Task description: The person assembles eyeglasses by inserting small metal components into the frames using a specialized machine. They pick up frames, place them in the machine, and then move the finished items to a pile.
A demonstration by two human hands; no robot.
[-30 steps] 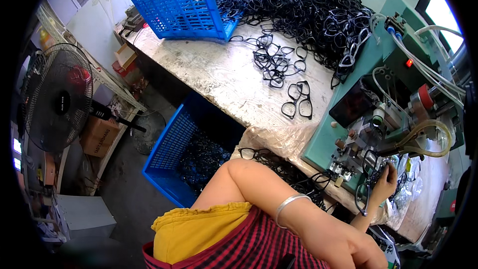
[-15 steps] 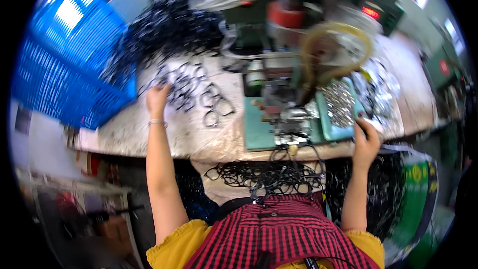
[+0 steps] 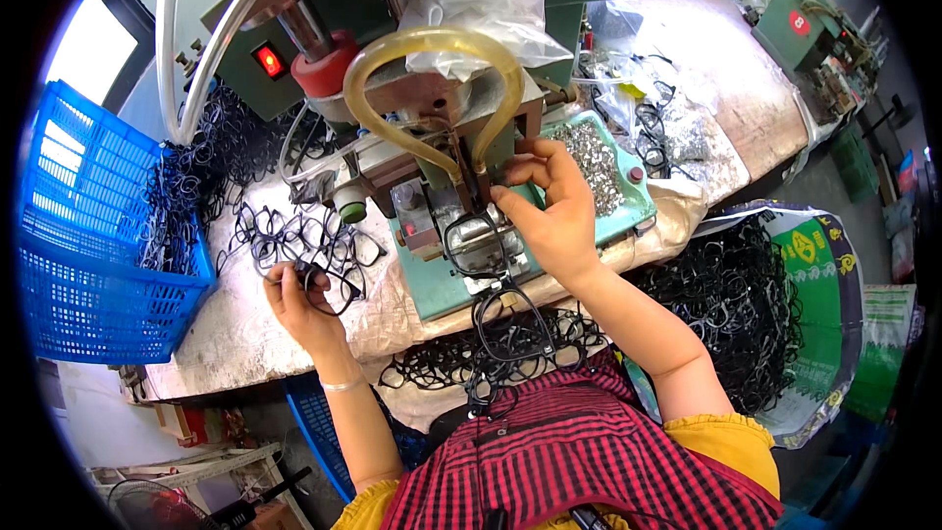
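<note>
My left hand (image 3: 306, 312) is closed on a black eyeglass frame (image 3: 341, 296), beside a loose heap of similar frames (image 3: 285, 236) on the table. My right hand (image 3: 557, 216) reaches into the green press (image 3: 496, 147), thumb and fingertips bent together at its tooling; whatever they pinch is hidden. Just below those fingertips, another black eyeglass frame (image 3: 512, 322) sits at the metal fixture (image 3: 476, 253), one rim hanging toward me. To the right of this hand lies a pale green tray (image 3: 636, 204) of small shiny metal parts (image 3: 597, 165).
A blue plastic crate (image 3: 108, 304) stands at left, beside a dark pile of frames (image 3: 211, 157). More frames lie in my lap (image 3: 422, 363) and in a big sack (image 3: 819, 334) at right. A yellowish hose (image 3: 432, 37) loops in front of the press.
My view has turned and come nearer the press. My right hand has gone from the parts tray to the press tooling. My left hand has drawn nearer, with an eyeglass frame in it.
</note>
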